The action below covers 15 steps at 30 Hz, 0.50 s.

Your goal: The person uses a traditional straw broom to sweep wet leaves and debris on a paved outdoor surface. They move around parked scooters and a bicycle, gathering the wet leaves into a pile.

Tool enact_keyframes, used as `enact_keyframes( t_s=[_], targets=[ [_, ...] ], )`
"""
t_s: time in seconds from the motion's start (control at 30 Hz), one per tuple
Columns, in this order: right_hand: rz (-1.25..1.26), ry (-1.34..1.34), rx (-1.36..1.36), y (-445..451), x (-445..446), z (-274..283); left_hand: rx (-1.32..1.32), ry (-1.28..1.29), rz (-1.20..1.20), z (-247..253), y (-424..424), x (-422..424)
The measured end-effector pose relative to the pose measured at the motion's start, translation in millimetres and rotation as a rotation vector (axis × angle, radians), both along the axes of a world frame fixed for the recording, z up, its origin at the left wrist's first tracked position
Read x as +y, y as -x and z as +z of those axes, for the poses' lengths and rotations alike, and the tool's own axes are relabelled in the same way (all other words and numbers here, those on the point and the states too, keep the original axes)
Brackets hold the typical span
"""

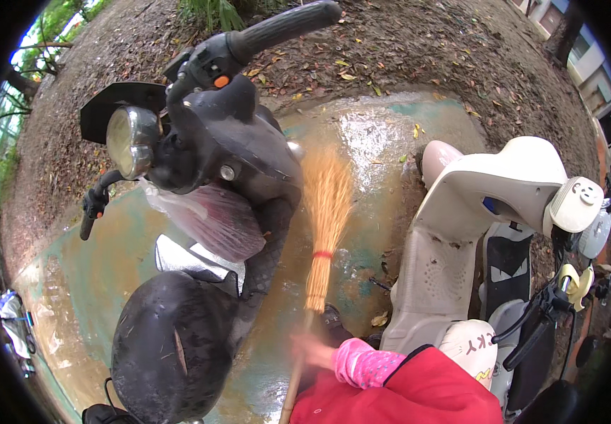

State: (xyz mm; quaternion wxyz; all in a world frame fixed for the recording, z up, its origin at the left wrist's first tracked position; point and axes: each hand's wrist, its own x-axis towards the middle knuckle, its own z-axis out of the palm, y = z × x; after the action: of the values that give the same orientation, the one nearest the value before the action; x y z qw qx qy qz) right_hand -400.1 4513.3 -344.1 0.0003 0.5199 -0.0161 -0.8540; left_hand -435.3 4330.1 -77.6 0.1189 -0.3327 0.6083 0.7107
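My right hand, blurred and in a pink dotted sleeve, grips the wooden handle of a straw broom. The broom's bristles point away from me, bound by a red band, and their far end is blurred above the wet pavement. To the left of the broom stands a black electric scooter. A pale scooter is on the right. My left hand is out of view.
A plastic-wrapped bundle and a silvery sheet lie at the black scooter's footwell, before its dark seat. More parked scooters crowd the right. Leaf-strewn soil borders the pavement. A shoe shows below the bristles.
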Motion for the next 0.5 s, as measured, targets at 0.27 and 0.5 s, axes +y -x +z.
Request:
enact_keyframes(
  t_s=[0.27,0.5],
  targets=[
    [0.231,-0.738,-0.471,42.6,213.2,-120.6,-0.055,-0.089,-0.230,-23.3,24.1,50.3],
    [-0.212,-0.666,-0.303,43.3,252.1,1.4,0.034,0.223,-0.904,-34.7,48.7,37.5]
  ],
)
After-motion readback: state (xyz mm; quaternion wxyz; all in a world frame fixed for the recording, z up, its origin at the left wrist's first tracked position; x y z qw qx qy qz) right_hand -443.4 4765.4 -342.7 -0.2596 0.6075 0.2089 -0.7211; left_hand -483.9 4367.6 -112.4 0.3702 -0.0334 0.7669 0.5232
